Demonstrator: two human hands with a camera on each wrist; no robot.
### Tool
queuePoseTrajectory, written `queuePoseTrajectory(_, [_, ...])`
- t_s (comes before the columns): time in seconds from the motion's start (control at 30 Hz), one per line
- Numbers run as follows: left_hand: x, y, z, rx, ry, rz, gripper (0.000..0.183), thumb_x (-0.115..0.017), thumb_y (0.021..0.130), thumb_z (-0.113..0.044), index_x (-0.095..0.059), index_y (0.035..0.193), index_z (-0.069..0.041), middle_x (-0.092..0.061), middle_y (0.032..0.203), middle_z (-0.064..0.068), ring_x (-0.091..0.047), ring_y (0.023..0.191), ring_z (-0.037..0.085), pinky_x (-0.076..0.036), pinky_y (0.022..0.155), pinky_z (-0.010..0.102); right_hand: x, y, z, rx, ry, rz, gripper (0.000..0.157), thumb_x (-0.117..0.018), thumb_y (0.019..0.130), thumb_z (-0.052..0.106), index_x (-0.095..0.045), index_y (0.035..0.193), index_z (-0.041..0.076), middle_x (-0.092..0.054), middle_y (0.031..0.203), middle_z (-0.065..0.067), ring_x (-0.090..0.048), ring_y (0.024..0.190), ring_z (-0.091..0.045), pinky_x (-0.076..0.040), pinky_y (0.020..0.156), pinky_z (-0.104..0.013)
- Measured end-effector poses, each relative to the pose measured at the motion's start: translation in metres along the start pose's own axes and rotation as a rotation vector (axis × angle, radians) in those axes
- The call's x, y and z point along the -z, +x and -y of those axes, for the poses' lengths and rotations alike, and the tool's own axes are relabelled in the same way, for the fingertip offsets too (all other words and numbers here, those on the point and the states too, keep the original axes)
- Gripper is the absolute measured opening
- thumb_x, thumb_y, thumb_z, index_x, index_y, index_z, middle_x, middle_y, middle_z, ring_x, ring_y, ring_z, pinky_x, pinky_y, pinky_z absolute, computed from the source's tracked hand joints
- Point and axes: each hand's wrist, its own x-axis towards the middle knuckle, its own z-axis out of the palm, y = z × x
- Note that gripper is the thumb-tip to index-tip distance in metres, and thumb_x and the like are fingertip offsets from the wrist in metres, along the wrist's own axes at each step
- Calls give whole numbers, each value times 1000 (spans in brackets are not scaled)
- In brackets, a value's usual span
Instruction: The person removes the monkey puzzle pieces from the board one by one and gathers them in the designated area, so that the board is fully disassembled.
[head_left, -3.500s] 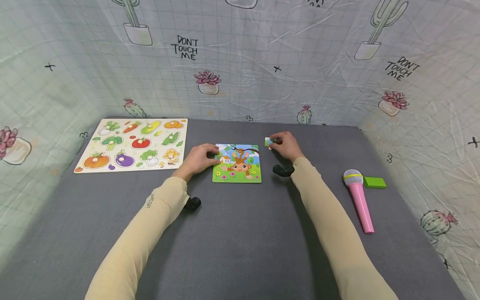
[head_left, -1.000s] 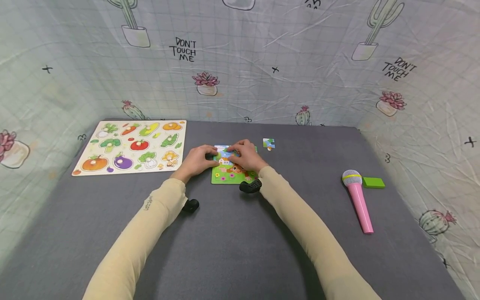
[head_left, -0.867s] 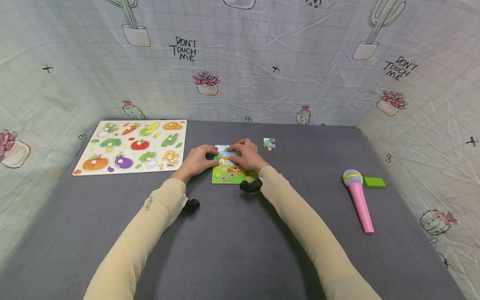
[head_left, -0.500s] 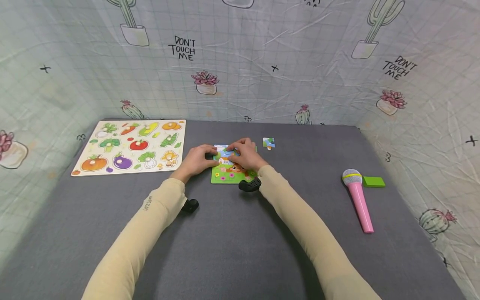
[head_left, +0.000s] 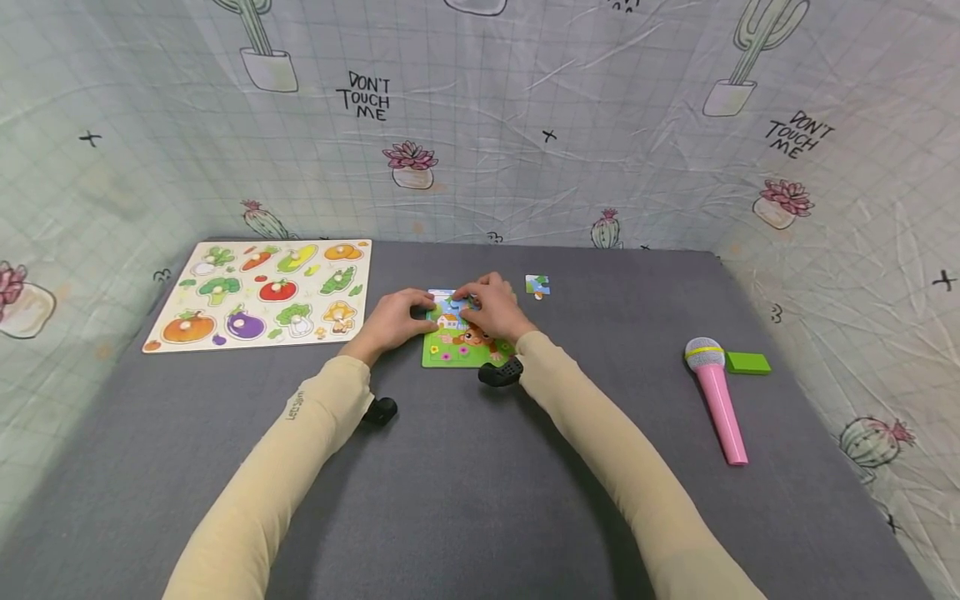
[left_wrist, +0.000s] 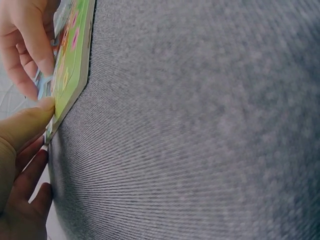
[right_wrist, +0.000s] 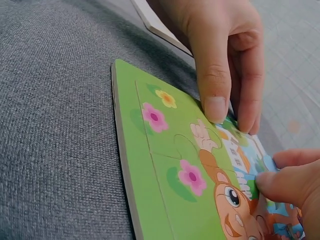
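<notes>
A square jigsaw puzzle (head_left: 453,357) with a monkey, a house and flowers lies on the grey table. My left hand (head_left: 397,318) grips its left edge; in the left wrist view the left thumb (left_wrist: 30,122) lies on the top face while the fingers are at the side. Over the upper part, my right hand (head_left: 497,310) pinches at a blue puzzle piece (right_wrist: 268,162) between thumb and index finger. How far that piece is raised, I cannot tell. One loose puzzle piece (head_left: 537,286) sits right of the puzzle. My right hand covers the puzzle's upper right part.
A vegetable peg board (head_left: 258,296) lies at the back left. On the right are a pink toy microphone (head_left: 718,404) and a green block (head_left: 747,364) beside its head. A printed cloth (head_left: 480,108) rises behind the table.
My right hand has let go of the loose piece at the right and moved left onto the puzzle. Over the last half second its fingers shift only slightly. My left hand stays put.
</notes>
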Motion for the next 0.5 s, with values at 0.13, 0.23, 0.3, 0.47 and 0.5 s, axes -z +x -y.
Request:
queuePoseTrajectory(0.13, [0,0,-1,2,0,1,41,-75,88,-19,-66,123,1,-53,140,14,-43,135,32,-31,114,46,1,-2,-2,0,51,-31,27,-64,96,16,-65,123,16,-41,126,-11,-44,110,-27,-39,94,-41])
queuePoseTrajectory(0.23, [1,0,-2,1,1,1,41,-75,88,-19,-66,122,1,-54,139,15,-43,135,32,-31,114,46,3,-4,-4,-24,115,-57,25,-65,95,14,-63,120,12,-42,124,-10,-47,104,-24,-46,86,-38])
queuePoseTrajectory(0.3, [1,0,-3,2,1,0,41,-75,88,-19,-66,122,1,-54,139,15,-43,135,32,-31,114,46,3,-5,-6,-31,125,-70,23,-66,94,16,-64,117,12,-43,124,-10,-47,103,-24,-46,86,-38])
queuePoseTrajectory(0.47, [1,-1,-4,-1,1,0,41,-74,88,-19,-66,122,2,-54,139,15,-43,134,32,-31,114,46,4,-6,-10,9,73,-70,18,-67,95,18,-68,112,14,-48,121,-8,-50,104,-23,-47,88,-38])
queuePoseTrajectory(0.5, [1,-1,-3,-3,0,1,41,-74,88,-18,-66,122,2,-54,139,15,-43,134,33,-31,114,46,4,-5,-10,20,63,-67,17,-66,95,18,-69,112,14,-49,121,-8,-50,103,-23,-47,88,-38])
